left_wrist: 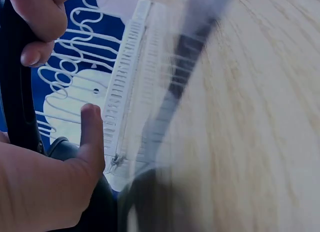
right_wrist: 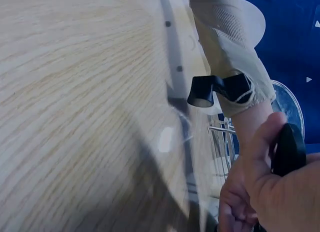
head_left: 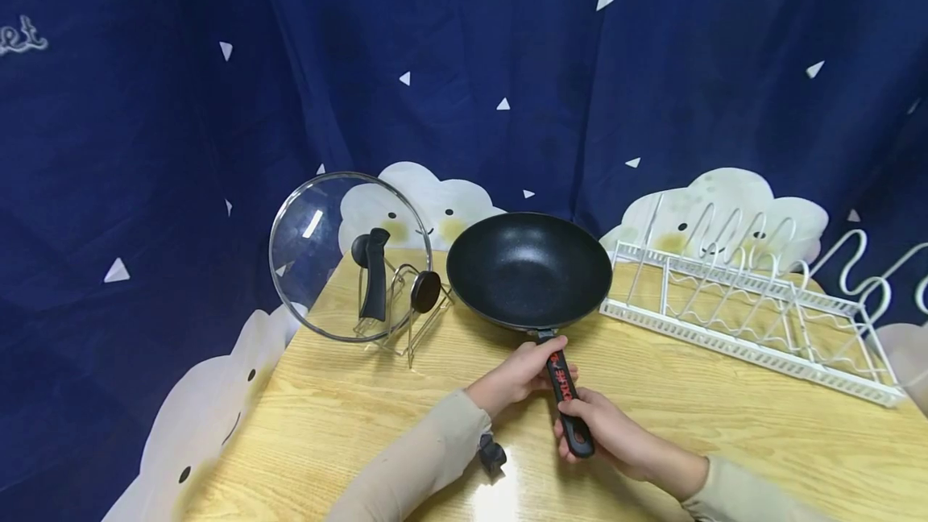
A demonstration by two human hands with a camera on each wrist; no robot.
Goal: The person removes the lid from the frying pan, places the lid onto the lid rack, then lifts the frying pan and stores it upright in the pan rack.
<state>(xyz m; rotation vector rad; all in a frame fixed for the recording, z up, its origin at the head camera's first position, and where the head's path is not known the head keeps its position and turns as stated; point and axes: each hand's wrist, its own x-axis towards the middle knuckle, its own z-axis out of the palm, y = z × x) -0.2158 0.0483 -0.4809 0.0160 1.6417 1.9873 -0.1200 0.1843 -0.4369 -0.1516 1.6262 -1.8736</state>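
The black pan (head_left: 529, 268) is at the back middle of the tabletop (head_left: 348, 425), its upper rim overlapping the back edge in the head view and its bowl facing up toward the camera; whether its base touches the wood I cannot tell. Its black handle (head_left: 561, 381), with red lettering, points toward the near side. On the left, a narrow strip of wood shows between the pan and the wire stand (head_left: 425, 292); on the right, the rim comes up just beside the near end of the white rack (head_left: 747, 356). Broader stretches of wood run along the left edge and out in front of the rack. The left hand (head_left: 518, 373) grips the handle close to the pan, thumb over the top and fingers reaching round the far side. The right hand (head_left: 612, 425) is closed round the handle near its looped end, thumb on top, fingers curled beneath. The glass lid (head_left: 329, 264) stands on edge at the wire stand near the back left corner, its rim reaching past the left edge as seen from the head. The rack stretches from the back edge toward the right one. Behind everything hangs a dark blue curtain (head_left: 464, 63) with white triangles.
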